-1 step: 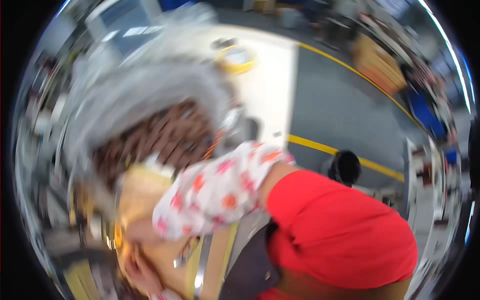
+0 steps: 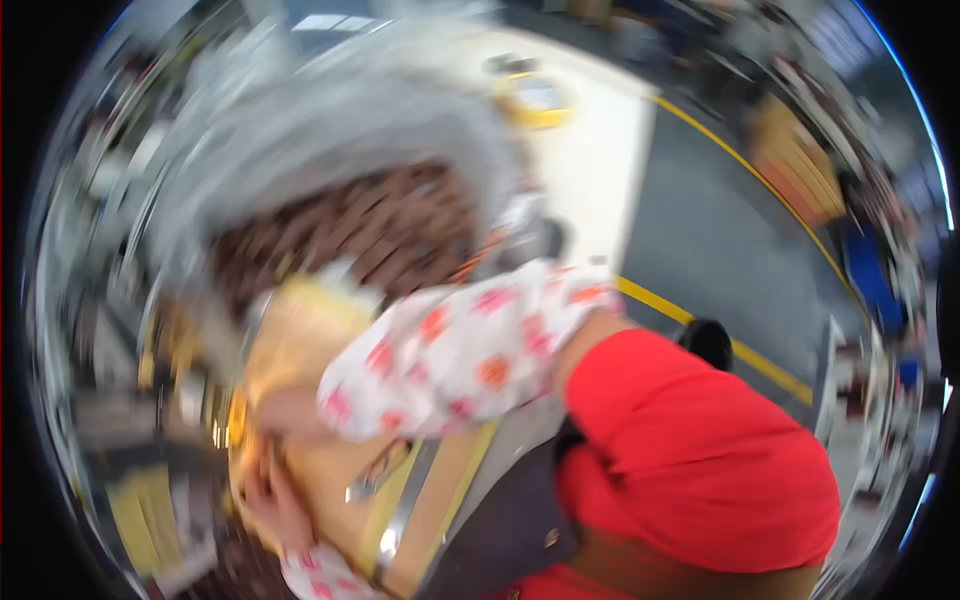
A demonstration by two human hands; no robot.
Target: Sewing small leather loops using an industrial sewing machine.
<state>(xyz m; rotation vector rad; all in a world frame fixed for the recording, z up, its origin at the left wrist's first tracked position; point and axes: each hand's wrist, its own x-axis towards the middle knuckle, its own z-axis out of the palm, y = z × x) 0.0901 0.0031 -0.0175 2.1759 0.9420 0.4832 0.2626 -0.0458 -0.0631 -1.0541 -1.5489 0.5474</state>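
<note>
Blur smears the head view: both hands, the left hand (image 2: 275,505) and the right hand (image 2: 290,415) in its floral sleeve (image 2: 455,350), press on a tan padded bag with metal trim (image 2: 330,470), apparently mid-handling. Grip tightness cannot be told. The bag's long axis seems to run lower-right to upper-left.

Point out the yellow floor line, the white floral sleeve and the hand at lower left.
yellow floor line (image 2: 760,362), head view, mid stretch
white floral sleeve (image 2: 450,355), head view, middle of fabric
hand (image 2: 268,500), head view, its blurred back
</note>
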